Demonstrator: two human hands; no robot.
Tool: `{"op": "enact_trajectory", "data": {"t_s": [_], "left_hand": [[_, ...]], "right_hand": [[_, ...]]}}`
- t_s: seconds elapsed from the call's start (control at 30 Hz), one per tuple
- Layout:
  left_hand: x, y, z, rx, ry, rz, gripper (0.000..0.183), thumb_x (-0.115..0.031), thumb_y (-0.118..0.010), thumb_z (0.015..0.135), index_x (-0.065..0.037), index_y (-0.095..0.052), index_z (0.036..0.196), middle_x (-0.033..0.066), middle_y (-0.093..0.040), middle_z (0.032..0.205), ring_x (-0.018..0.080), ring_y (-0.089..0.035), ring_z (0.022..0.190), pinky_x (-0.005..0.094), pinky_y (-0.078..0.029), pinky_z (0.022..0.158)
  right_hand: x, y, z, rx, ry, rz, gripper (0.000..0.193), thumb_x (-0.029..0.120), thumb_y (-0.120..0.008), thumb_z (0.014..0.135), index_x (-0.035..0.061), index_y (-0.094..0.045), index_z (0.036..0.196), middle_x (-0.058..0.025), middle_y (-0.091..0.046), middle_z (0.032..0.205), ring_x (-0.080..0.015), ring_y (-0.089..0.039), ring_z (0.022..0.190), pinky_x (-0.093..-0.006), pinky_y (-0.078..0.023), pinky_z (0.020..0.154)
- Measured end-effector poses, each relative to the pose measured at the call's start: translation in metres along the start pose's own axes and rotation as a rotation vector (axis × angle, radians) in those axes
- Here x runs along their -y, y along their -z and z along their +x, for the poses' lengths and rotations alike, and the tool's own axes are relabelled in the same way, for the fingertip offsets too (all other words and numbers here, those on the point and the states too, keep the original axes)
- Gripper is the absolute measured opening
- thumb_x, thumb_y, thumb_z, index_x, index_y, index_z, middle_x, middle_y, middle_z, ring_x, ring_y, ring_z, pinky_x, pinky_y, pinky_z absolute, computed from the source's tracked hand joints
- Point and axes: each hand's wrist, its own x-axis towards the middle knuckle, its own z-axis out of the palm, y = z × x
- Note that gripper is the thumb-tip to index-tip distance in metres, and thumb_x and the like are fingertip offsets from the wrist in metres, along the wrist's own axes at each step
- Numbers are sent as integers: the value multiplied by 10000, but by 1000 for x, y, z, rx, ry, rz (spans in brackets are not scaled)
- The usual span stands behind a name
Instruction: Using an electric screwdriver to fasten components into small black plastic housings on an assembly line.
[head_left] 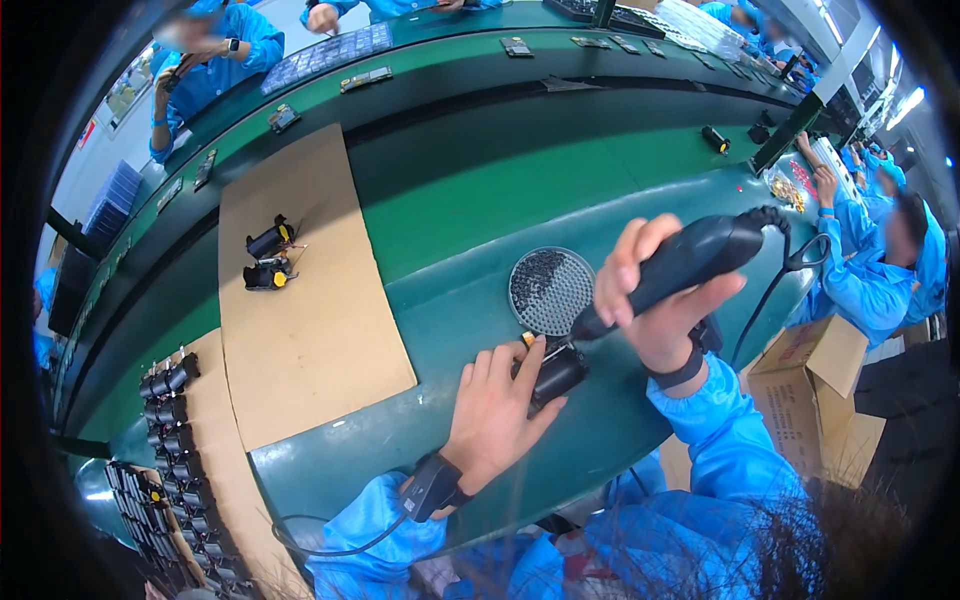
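Note:
My left hand [498, 405] lies over a small black cylindrical housing [562, 377] on the green bench, its fingers holding it down. A bit of yellow shows at the housing's far end. In my right hand [655, 310] is a black electric screwdriver [702, 258], tilted with its nose down toward the housing's upper end. Whether its bit touches the housing I cannot tell. Just beyond the housing stands a round tray [572, 312] with a grid of holes, part of it covered by small dark screws.
Two black-and-yellow assemblies [268, 255] lie on a cardboard sheet [320, 370] to the left. Rows of black housings [180, 450] stand at lower left. Circuit boards [367, 79] line the far belt. At right are a cardboard box [810, 395], the screwdriver's cord [765, 310] and co-workers.

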Motion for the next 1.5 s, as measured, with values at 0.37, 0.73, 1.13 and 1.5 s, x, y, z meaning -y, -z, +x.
{"op": "enact_trajectory", "data": {"t_s": [0.37, 0.73, 1.13, 1.5], "left_hand": [[1, 0, 2, 10, -2, -1, 695, -298, -787, 793, 2, -539, 1369, 117, -521, 1111, 292, -512, 978, 399, -426, 820], [2, 0, 1, 5, -12, 3, 696, -301, -788, 792, 9, -540, 1364, 116, -523, 1112, 291, -512, 976, 399, -426, 817], [2, 0, 1, 8, -13, -5, 688, -302, -785, 795, 5, -540, 1361, 119, -521, 1110, 296, -513, 979, 400, -423, 811], [0, 2, 2, 14, -1, 0, 697, -307, -784, 796, 3, -533, 1368, 123, -522, 1120, 293, -512, 992, 397, -420, 818]], "right_hand": [[-12, 41, 18, -157, 25, -213, 827, 863, -452, 789, 68, -467, 1015, -51, -508, 757, -141, -524, 527, -303, -469, 527], [-16, 39, 17, -156, 35, -259, 823, 872, -406, 803, 77, -466, 1006, -41, -502, 756, -129, -503, 518, -300, -457, 524], [-15, 44, 15, -126, 31, -214, 831, 853, -475, 786, 59, -463, 1031, -67, -522, 788, -143, -543, 550, -304, -481, 552], [-18, 44, 15, -55, 7, -257, 840, 857, -503, 760, 51, -482, 999, -54, -527, 723, -136, -539, 540, -288, -481, 532]]}}
